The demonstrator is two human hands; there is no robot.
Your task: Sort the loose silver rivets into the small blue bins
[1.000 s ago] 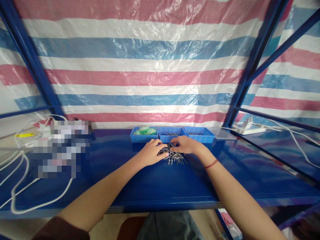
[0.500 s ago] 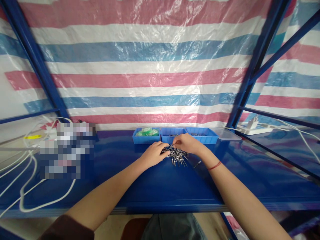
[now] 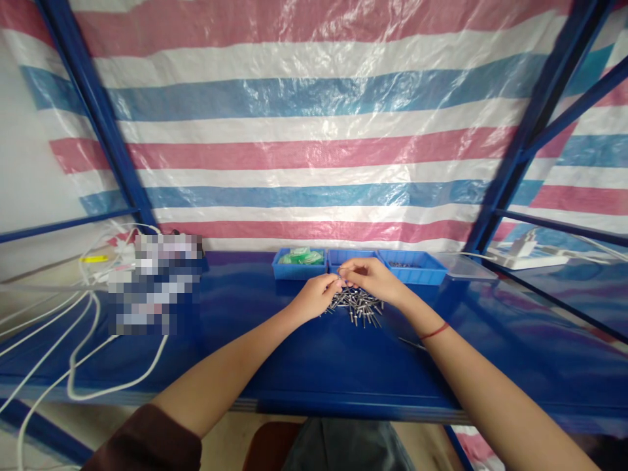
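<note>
A loose pile of metal blind rivets (image 3: 362, 306) lies on the blue table. Over its far left side my left hand (image 3: 316, 296) has thumb and fingers pinched together, up against the fingertips of my right hand (image 3: 370, 278). The right hand is also closed in a pinch, just in front of the middle bin. Something small seems to be between the fingertips, too small and covered to make out. One thin metal piece (image 3: 412, 343) lies apart, beside my right forearm.
Behind the pile stand three blue bins: the left bin (image 3: 299, 271) holds green packets, the right bin (image 3: 422, 267) small metal parts. A clear lid (image 3: 468, 267) and white power strip (image 3: 524, 255) are at the right. White cables (image 3: 73, 366) hang over the table's left side.
My left hand has gone from lying spread at the pile to pinching at my right fingertips. The view has turned a little left, so everything appears further right.
</note>
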